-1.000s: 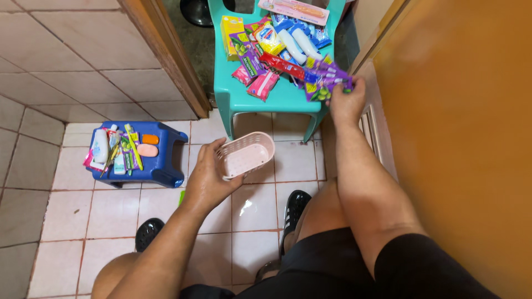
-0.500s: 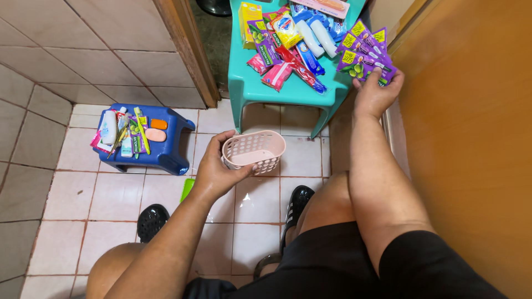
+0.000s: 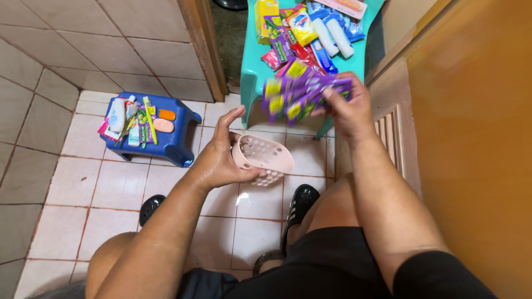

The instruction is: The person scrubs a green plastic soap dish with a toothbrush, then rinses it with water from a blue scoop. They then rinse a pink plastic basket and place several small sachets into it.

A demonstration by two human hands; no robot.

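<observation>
My left hand (image 3: 221,160) grips a small pink perforated plastic basket (image 3: 265,158), tilted with its holed bottom facing up and toward me, above the tiled floor. My right hand (image 3: 346,105) holds a blurred strip of purple sachets (image 3: 293,91) in the air just in front of the teal plastic chair (image 3: 250,72). The sachets hang above and slightly beyond the basket, not touching it. On the chair seat lie more toiletries: coloured sachets (image 3: 282,41), a yellow packet and white tubes (image 3: 327,36).
A blue step stool (image 3: 177,141) at the left carries soap bars, toothbrushes and small packets. A wooden door frame (image 3: 202,44) stands behind it. An orange-brown door (image 3: 476,138) closes off the right side. My black sandals (image 3: 299,202) rest on the pale tiles.
My right hand lifted the purple sachets off the chair edge and brought them left, toward the basket. My left hand turned the basket so its perforated bottom now shows.
</observation>
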